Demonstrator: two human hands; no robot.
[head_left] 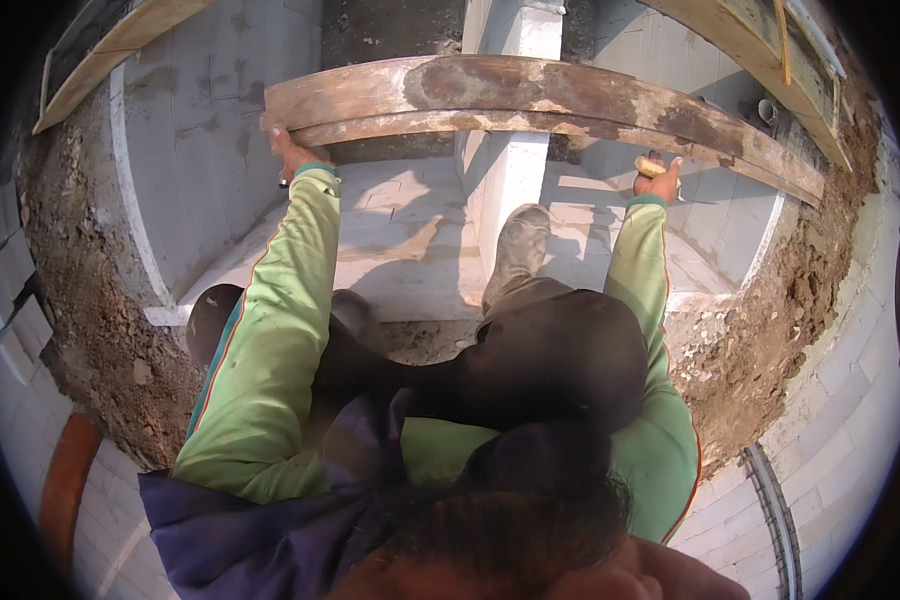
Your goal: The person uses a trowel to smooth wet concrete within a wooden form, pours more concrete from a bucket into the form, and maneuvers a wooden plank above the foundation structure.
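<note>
A long, weathered wooden plank [530, 95] with dark wet-looking patches lies across the top of the white block walls, bowed by the lens. My left hand [295, 152] is closed round its lower left end. Below the plank's right part, my right hand [658, 180] is closed on a pale wooden handle [652, 167]; the rest of that tool is hidden. Whether this hand also touches the plank, I cannot tell. Between the hands, a white block partition [515, 170] runs under the plank.
My booted foot [518, 250] stands by the partition. Other boards [120, 55] rest on the walls at far left and far right [760, 70]. Rough soil [120, 300] borders the block structure on both sides. A reddish-brown pipe-like piece [68, 485] lies lower left, a metal bar [773, 520] lower right.
</note>
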